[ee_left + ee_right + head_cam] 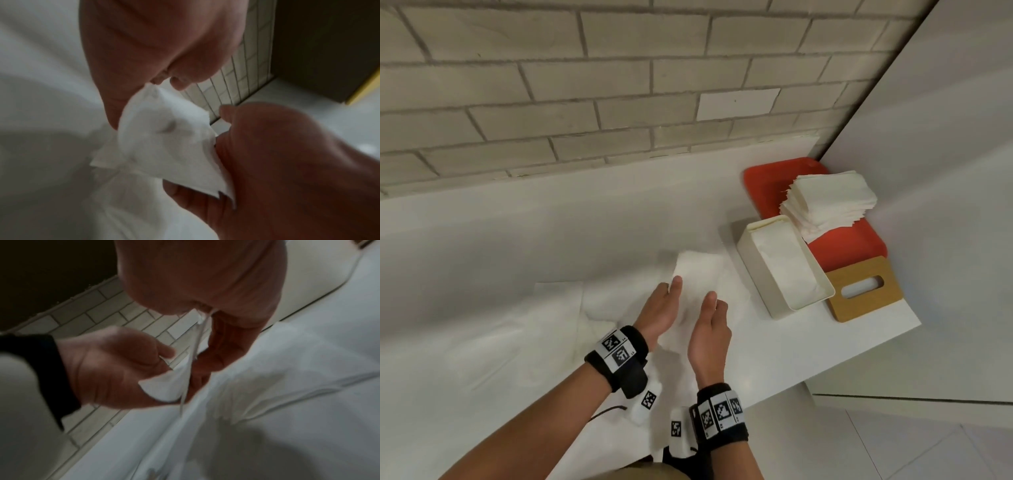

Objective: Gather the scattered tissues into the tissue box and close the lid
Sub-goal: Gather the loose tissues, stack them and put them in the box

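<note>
A white tissue (697,277) is held up between my two hands over the white counter (482,240). My left hand (666,301) pinches one corner of the tissue (164,138) with curled fingertips. My right hand (710,318) pinches the opposite edge of the tissue (166,386), which hangs folded between the palms. Several other tissues (558,308) lie flat and overlapping to the left and beneath my hands. The cream tissue box (760,274) stands open to the right with tissues inside it. Its wooden lid (866,301), with an oval slot, lies flat beside the box.
A red tray (767,185) sits at the back right corner and carries a stack of folded tissues (828,202). A brick wall (585,85) runs behind the counter and a white panel (945,137) closes the right side. The counter's edge (859,356) drops off near the lid.
</note>
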